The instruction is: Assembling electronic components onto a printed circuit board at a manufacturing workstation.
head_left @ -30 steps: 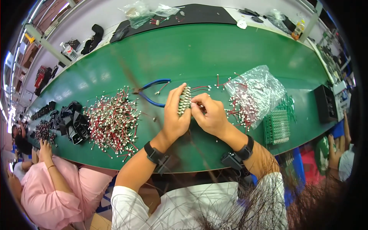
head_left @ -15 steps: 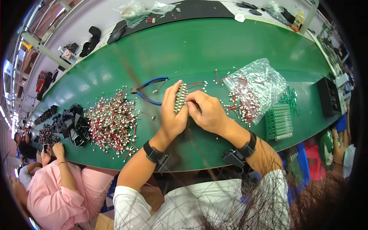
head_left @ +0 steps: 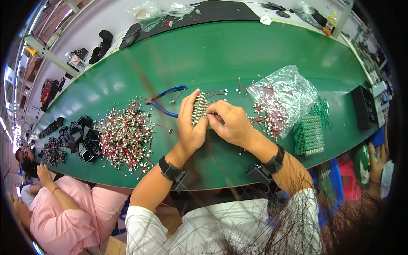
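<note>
My left hand (head_left: 190, 129) is closed around a narrow strip of circuit boards (head_left: 199, 106) lined with small pale metallic parts, holding it tilted above the table. Fingers and thumb of my right hand (head_left: 231, 123) are pinched together at the strip's right side, near its lower end. Whatever lies between those fingertips is hidden or too small to make out. Thin red wires with white connectors (head_left: 217, 92) stick out rightward from the strip. Just left of my left hand lie blue-handled cutting pliers (head_left: 168, 111), open on the green table.
Left of me is a large heap of red wires with white connectors (head_left: 125, 138), then black plastic housings (head_left: 87, 142). On the right lie a clear bag (head_left: 287, 91) of similar wires, stacked green circuit boards (head_left: 309, 136) and a black bin (head_left: 364, 106). A person in pink (head_left: 68, 212) sits at left.
My hands stay almost in place, with the strip turned slightly and its red wires shifted a little left. The person in pink has raised a hand and leaned back from the table.
</note>
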A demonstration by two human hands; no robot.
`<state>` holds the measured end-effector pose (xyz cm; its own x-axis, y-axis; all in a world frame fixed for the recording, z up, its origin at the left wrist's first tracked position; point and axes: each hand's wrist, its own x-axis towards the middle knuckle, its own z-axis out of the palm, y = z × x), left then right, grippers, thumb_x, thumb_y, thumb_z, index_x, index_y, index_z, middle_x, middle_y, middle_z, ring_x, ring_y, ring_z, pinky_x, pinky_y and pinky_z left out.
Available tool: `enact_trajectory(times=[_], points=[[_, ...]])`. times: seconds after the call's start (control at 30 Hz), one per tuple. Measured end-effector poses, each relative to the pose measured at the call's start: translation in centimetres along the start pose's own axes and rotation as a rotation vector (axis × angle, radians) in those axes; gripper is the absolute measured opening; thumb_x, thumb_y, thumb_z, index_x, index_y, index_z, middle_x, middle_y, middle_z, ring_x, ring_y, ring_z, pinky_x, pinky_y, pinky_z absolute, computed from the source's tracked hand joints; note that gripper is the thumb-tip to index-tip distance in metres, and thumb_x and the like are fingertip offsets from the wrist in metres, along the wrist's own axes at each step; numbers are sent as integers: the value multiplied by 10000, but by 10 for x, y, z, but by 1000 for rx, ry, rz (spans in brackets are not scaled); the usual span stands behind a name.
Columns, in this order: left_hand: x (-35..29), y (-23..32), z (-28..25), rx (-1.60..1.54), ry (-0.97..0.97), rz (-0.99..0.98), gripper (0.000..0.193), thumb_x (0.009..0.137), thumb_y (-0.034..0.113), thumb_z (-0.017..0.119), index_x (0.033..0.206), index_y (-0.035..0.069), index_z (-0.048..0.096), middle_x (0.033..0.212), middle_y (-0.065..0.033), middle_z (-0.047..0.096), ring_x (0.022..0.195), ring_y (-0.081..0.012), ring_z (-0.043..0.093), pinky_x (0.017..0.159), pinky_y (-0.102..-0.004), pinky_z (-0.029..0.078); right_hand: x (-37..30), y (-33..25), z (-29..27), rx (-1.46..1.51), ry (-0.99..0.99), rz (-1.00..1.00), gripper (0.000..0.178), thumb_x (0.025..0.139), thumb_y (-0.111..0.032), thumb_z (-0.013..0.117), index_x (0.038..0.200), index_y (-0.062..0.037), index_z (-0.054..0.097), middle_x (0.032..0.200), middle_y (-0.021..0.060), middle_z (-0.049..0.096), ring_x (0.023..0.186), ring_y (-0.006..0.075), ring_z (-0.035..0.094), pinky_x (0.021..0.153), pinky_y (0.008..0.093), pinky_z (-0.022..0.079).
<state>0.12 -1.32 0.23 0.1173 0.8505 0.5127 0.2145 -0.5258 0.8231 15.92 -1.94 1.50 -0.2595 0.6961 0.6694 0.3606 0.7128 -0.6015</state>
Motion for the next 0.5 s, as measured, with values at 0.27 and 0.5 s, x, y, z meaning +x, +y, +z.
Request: enact_trajectory(times=[0.27,0.5], points=[[3,-1,4,96,-21,92,635,757,-43,478,1392,-41,478,1257,-153,545,1138,-248,553,1012,-352,425,1,5,-3,-48,109,-94,126,843,29,668,950,-8,612,759,134,597,608,312,599,529,381,476],[2,-2,-7,115,40,144,545,859,166,676,1342,-18,501,1235,-171,581,1140,-297,572,1017,-396,438,5,2,5,-122,8,-174,190,836,-89,656,1009,-18,626,808,153,589,667,365,581,567,450,473]])
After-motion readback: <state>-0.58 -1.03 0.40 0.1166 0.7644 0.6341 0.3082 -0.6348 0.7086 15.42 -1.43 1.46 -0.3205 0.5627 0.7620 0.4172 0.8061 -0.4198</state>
